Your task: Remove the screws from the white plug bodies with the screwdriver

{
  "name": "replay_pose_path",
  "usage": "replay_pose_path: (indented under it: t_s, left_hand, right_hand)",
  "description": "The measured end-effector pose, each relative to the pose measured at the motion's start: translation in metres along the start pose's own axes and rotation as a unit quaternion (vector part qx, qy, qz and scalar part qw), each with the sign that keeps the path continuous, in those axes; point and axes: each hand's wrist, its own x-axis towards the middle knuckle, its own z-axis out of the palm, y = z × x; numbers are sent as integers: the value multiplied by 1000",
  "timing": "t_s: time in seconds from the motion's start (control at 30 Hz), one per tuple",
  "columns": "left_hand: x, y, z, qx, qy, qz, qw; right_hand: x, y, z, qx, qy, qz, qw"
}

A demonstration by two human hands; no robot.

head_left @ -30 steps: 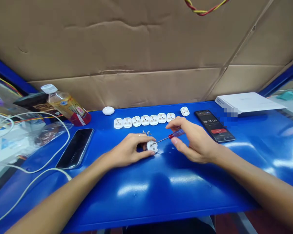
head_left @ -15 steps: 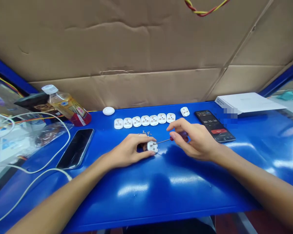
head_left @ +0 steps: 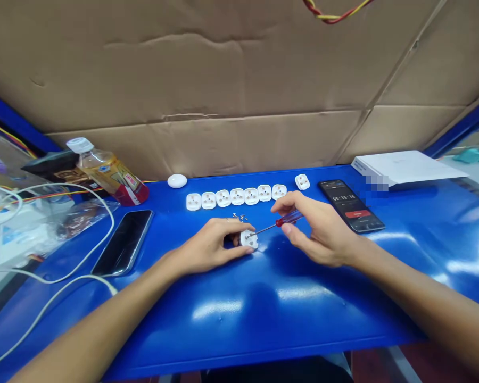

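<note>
Thumb and fingers of my left hand (head_left: 213, 246) grip a small white plug housing (head_left: 248, 240) just above or on the blue table; I cannot tell which. My right hand (head_left: 317, 229) is closed around the red, see-through handle of a screwdriver (head_left: 285, 218). Its thin shaft slants down to the left, and its tip touches the face of the housing. Several tiny brass-coloured screws (head_left: 241, 217) lie loose just behind my left hand. Farther back stands a row of several similar white plug housings (head_left: 237, 196), their inner sides facing up.
A single white housing (head_left: 302, 182) and a white oval object (head_left: 177, 181) lie near the cardboard wall (head_left: 239, 143). One phone (head_left: 123, 243) rests at left, another phone (head_left: 349, 205) at right. A bottle (head_left: 109, 173), white cable (head_left: 107, 207) and white box (head_left: 407, 166) are around.
My right hand's fingers have shifted around the screwdriver, so more of its red handle shows. The housing and my left hand stay nearly where they were.
</note>
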Motion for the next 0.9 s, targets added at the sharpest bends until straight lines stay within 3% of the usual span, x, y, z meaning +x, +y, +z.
replay_pose_path:
  t_s: [0.1,0.27,0.43,0.63,0.8,0.9]
  left_hand:
    - [0,0,0,1,0,1,1000]
    - [-1,-1,0,7,-2,3,1000]
    - [0,-1,0,15,1,7,1000]
    - [1,1,-1,10,-10,-9,1000]
    - [0,0,-1,7,-7,-5,1000]
    - [0,-1,-1,11,-6,2,1000]
  right_hand:
    - [0,1,1,-24,7,28,999]
    - [1,1,1,20,12,-3,1000]
    - [1,3,2,-22,8,42,999]
    - [0,3,3,23,4,-1,1000]
    - [0,6,3,-56,17,33,998]
    - [0,5,2,-32,14,24,999]
